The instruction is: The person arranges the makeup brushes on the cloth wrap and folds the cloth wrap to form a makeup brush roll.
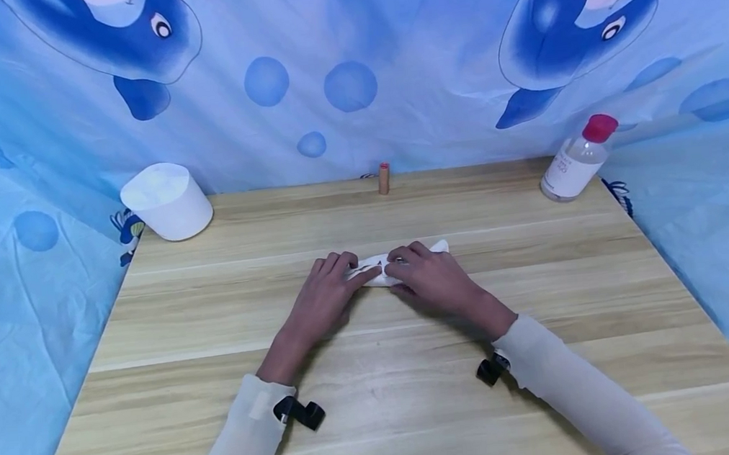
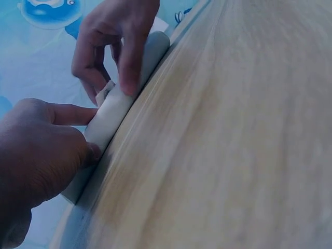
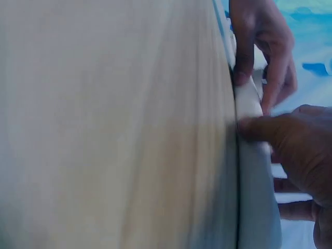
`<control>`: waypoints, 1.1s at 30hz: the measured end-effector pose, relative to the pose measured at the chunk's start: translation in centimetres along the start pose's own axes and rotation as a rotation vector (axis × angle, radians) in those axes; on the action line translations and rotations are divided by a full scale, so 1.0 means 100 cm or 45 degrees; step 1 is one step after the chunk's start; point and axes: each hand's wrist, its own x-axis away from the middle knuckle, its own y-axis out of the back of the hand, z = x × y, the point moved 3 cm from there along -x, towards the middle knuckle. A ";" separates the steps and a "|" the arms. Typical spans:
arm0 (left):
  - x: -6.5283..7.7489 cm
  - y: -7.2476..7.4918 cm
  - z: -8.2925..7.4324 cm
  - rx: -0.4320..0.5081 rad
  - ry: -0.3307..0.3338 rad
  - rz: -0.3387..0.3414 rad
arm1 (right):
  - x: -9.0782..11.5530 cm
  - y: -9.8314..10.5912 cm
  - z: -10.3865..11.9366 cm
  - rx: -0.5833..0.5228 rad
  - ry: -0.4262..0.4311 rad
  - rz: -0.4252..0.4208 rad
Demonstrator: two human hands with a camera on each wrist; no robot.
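A long, narrow white item [image 1: 376, 281], like a soft pouch, lies across the middle of the table; dark marks or gaps show on its upper side, and its exact kind is unclear. My left hand [image 1: 326, 292] pinches its left part, thumb on the near side and fingers over the far side. Close by, my right hand [image 1: 437, 279] grips the right part with bent fingers, and a white end sticks out beyond them. In the left wrist view the near side of the white item [image 2: 111, 115] looks smooth and rounded. Fingers hide much of its top.
On the wooden table [image 1: 378, 385], a white rounded container [image 1: 174, 206] stands at the back left. A small brown tube with a red top [image 1: 384, 180] is at the back edge. A clear bottle with a red cap [image 1: 572, 166] stands back right. Blue dolphin-print curtain [image 1: 347, 34] hangs behind.
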 end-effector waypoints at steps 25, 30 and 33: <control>-0.001 -0.012 0.008 0.223 0.034 -0.067 | 0.003 -0.009 -0.001 -0.128 0.005 -0.130; -0.003 -0.013 0.008 0.245 0.045 -0.071 | 0.001 -0.008 -0.002 -0.177 0.039 -0.109; -0.006 -0.013 0.009 0.242 0.036 -0.075 | 0.002 -0.006 -0.005 -0.190 0.037 -0.102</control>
